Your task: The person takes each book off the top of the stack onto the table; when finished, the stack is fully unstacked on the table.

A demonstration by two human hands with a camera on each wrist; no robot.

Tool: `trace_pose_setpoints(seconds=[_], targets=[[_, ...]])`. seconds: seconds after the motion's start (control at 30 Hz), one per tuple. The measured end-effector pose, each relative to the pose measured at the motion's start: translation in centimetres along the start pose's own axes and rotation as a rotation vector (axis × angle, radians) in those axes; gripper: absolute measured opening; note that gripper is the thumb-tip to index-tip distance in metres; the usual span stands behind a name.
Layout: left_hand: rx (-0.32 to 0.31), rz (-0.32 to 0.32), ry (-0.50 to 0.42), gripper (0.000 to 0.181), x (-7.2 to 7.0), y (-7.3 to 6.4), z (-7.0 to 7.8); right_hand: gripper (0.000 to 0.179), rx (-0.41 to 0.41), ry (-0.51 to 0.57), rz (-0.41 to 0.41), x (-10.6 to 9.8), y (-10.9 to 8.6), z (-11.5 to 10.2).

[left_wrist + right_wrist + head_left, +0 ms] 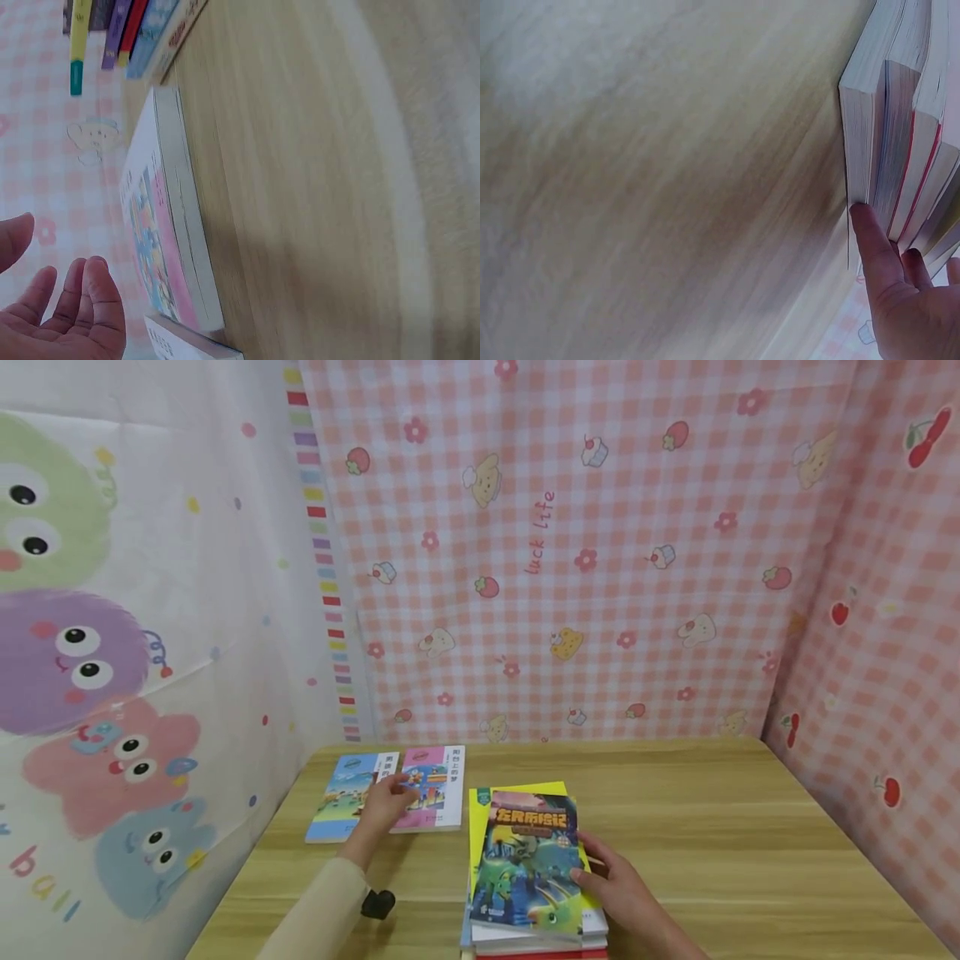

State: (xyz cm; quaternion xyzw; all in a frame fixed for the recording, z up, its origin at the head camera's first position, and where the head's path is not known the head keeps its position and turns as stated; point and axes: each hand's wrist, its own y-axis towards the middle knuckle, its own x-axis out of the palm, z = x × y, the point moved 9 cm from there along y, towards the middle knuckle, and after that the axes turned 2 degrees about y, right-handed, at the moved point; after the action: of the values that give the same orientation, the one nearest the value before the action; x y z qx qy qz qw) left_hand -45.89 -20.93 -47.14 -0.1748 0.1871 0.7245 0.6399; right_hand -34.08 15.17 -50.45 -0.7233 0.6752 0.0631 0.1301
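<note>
My left hand (387, 806) hovers over a pink-and-white book (431, 789) on the table, thumb and fingers spread with nothing between them. Left of it lies a blue-covered book (343, 797), partly hidden by that hand. In the left wrist view, the left hand (67, 311) is apart from the pink book's (187, 217) cover. A stack of books stands nearer, topped by a dinosaur-cover book (525, 868) over a yellow one (477, 827). My right hand (618, 885) touches the stack's right side; in the right wrist view, a straight finger (877, 247) lies against the page edges.
A wooden table (697, 810) bears everything. A small black object (378, 905) shows beside the left wrist. Behind the table hangs a pink checked cloth (600, 610), with a cartoon-printed sheet (225, 610) on the left. Coloured spines (135, 34) show in the left wrist view.
</note>
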Motion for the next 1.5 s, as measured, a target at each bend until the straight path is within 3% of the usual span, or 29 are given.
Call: trace_pose_setpoints(seconds=[0.17, 0.33, 0.47, 0.57, 0.67, 0.77, 1.0, 1.3, 1.5], targets=[[0.019, -0.04, -0.086, 0.04, 0.7, -1.1, 0.4, 0.055, 0.005, 0.013, 0.006, -0.1, 0.1, 0.2], [-0.008, -0.079, -0.182, 0.044, 1.9, -2.2, 0.9, 0.056, 0.0, 0.015, 0.009, -0.2, 0.3, 0.4], [0.061, -0.149, -0.235, 0.047, 3.0, -3.3, 1.9, 0.055, -0.007, 0.03, 0.004, -0.3, 0.3, 0.5], [0.063, -0.206, -0.232, 0.053, 4.2, -4.4, 2.3, 0.055, -0.006, 0.042, -0.003, -0.2, 0.3, 0.4], [-0.014, -0.241, -0.222, 0.055, 5.6, -5.8, 2.0, 0.055, -0.004, 0.036, -0.001, -0.2, 0.4, 0.4], [-0.043, -0.293, -0.233, 0.054, 6.9, -7.2, 2.0, 0.055, -0.002, 0.037, 0.001, -0.2, 0.4, 0.5], [-0.111, -0.365, -0.196, 0.056, 8.4, -9.7, 1.4, 0.054, -0.003, 0.016, 0.006, 0.0, 0.1, 0.7], [-0.036, -0.406, -0.259, 0.056, 9.2, -11.1, 1.4, 0.057, 0.037, 0.026, -0.016, 0.2, -0.3, 1.1], [-0.02, -0.391, -0.246, 0.061, 9.7, -11.7, 1.8, 0.057, 0.07, 0.036, -0.02, 0.0, -0.3, 1.5]])
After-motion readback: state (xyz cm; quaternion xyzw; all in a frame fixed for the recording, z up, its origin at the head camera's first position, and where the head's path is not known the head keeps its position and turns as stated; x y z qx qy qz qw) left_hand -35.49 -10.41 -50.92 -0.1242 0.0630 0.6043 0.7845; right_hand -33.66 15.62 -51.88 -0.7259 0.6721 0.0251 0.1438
